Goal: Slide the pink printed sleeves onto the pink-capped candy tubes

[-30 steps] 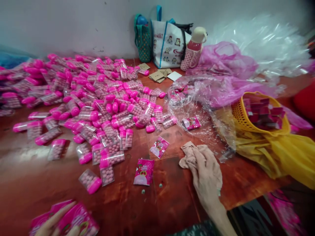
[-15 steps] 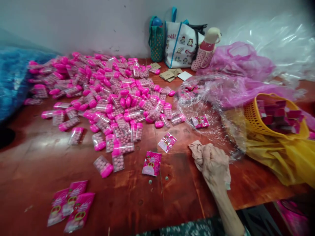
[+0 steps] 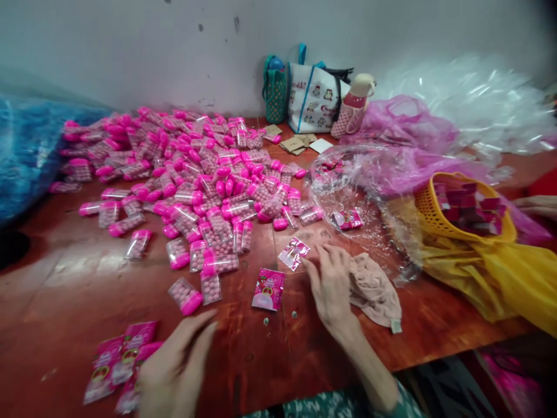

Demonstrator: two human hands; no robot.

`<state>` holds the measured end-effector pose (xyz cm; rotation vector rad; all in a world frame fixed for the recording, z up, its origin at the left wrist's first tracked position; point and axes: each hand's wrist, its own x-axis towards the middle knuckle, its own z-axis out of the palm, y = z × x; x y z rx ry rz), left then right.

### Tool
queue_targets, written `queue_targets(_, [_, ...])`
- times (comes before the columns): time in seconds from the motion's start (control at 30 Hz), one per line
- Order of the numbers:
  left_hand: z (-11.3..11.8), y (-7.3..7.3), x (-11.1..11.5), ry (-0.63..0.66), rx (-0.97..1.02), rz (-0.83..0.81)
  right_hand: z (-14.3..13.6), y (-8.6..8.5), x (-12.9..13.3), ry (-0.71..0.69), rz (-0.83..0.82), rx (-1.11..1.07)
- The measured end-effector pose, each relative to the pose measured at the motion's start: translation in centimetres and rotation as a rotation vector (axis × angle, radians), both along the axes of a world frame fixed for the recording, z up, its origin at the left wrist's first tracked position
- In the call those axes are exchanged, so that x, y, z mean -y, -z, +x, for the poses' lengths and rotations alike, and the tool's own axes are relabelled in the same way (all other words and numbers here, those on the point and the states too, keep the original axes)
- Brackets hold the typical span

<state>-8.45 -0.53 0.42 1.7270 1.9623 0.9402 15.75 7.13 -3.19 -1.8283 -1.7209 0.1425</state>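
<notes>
My right hand [image 3: 331, 284] is over the table with its fingers spread, nothing in it. Its fingertips come close to a small pink-and-white packet [image 3: 294, 253]. A crumpled beige cloth [image 3: 375, 290] lies just right of that hand. My left hand [image 3: 177, 363], slightly blurred, hovers at the lower left with thumb and fingers apart. It partly covers a group of pink candy packets [image 3: 103, 368]. One pink packet [image 3: 268, 289] lies flat between the two hands. Beyond them spreads a big heap of clear, pink-capped containers [image 3: 209, 191] filled with pink balls.
A yellow basket [image 3: 439, 215] of pink packets stands at right on yellow plastic. Clear and purple bags [image 3: 404, 125] lie behind it. A white bag [image 3: 311, 104] and covered bottles stand by the wall. At the right edge another person's hand [image 3: 539, 205] shows.
My right hand has let go of the beige cloth and moved left towards the small packet. My left hand has come into view at the lower left.
</notes>
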Motion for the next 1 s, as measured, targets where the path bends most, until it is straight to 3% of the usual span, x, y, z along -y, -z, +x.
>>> queue_targets(0.1, [5.5, 2.3, -4.3, 0.242, -0.190, 0.126, -1.5, 1.6, -1.9, 0.035, -0.012, -0.021])
queue_targets(0.17, [8.3, 4.0, -5.9, 0.341, -0.383, 0.165, -1.6, 2.7, -2.7, 0.064, -0.003, -0.048])
queue_targets(0.23, [9.7, 5.6, -6.3, 0.398, -0.544, 0.154, -1.1, 3.5, -3.1, 0.075, 0.009, -0.089])
queue_targets(0.33, [9.9, 7.2, -5.5, 0.412, -0.590, 0.169, -0.4, 3.8, -3.1, 0.075, 0.013, -0.163])
queue_targets(0.63, [9.2, 6.9, -5.1, 0.359, -0.588, 0.136, -0.9, 2.2, -3.0, -0.123, -0.008, -0.301])
queue_targets(0.83, [9.5, 6.5, -5.4, 0.344, -0.588, 0.064, -0.5, 2.1, -2.8, -0.122, 0.042, -0.430])
queue_targets(0.93, [9.1, 6.3, -5.6, 0.367, -0.481, 0.050, -0.3, 1.8, -2.5, -0.107, 0.046, -0.534])
queue_targets(1.0, [8.6, 5.9, -5.9, 0.363, -0.300, 0.086, -0.2, 1.3, -2.1, -0.112, 0.020, -0.616])
